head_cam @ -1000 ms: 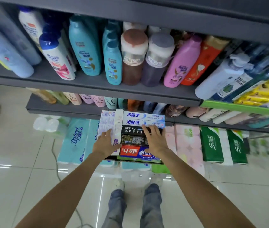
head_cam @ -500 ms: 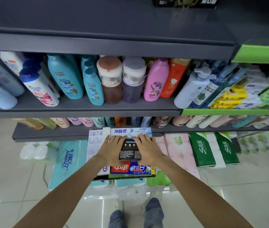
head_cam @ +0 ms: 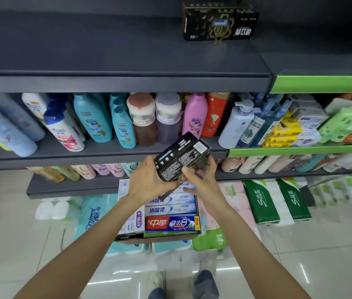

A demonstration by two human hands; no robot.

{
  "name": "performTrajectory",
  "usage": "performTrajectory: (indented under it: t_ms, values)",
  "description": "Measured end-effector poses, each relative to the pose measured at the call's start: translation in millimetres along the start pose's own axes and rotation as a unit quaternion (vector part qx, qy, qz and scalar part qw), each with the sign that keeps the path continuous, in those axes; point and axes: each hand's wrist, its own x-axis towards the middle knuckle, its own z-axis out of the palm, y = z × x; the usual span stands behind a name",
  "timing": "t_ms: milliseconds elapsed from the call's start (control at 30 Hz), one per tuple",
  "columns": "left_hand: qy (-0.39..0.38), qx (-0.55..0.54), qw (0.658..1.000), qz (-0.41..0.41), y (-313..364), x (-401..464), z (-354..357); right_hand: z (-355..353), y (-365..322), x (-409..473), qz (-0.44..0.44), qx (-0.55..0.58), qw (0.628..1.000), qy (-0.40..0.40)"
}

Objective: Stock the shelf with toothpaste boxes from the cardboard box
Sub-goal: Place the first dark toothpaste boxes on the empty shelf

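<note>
Progress early — one black-and-gold toothpaste pack on dark grey top shelf. Left hand and right hand grip second black toothpaste box, tilted, above open brown cardboard box — several boxes left inside.

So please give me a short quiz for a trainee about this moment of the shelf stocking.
1. True or false: both hands hold the black toothpaste box.
2. Where does the other black box stand? A) the top shelf B) the floor C) the cardboard box
3. Fill in: the box at the front of the cardboard box, the red and blue toothpaste box, lies ____ the lifted one.

Key: 1 true: left hand and right hand grip it. 2 A. 3 below.
</note>
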Motion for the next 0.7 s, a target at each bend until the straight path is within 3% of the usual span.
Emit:
performTrajectory:
  t_ms: [133, 267, 500, 600, 700]
  values:
    - [0.025, -0.061, 0.998, 0.019, 29, 4, -18, 7, -30, 3, -0.121, 0.017, 0.992, 0.017]
    - [0.018, -0.124, 0.991, 0.039, 47, 8, -42, 1, -65, 2, -0.166, 0.000, 0.986, 0.005]
    - [0.102, -0.198, 0.975, 0.030, 73, -1, -52, 0, -95, -13, -0.238, -0.026, 0.971, -0.006]
    - [0.092, -0.301, 0.949, 0.024, 83, -5, -51, -2, -105, -14, -0.220, -0.047, 0.974, -0.028]
    - [0.046, -0.464, 0.885, -0.002, 92, -12, -48, -6, -119, -17, -0.212, -0.050, 0.975, -0.042]
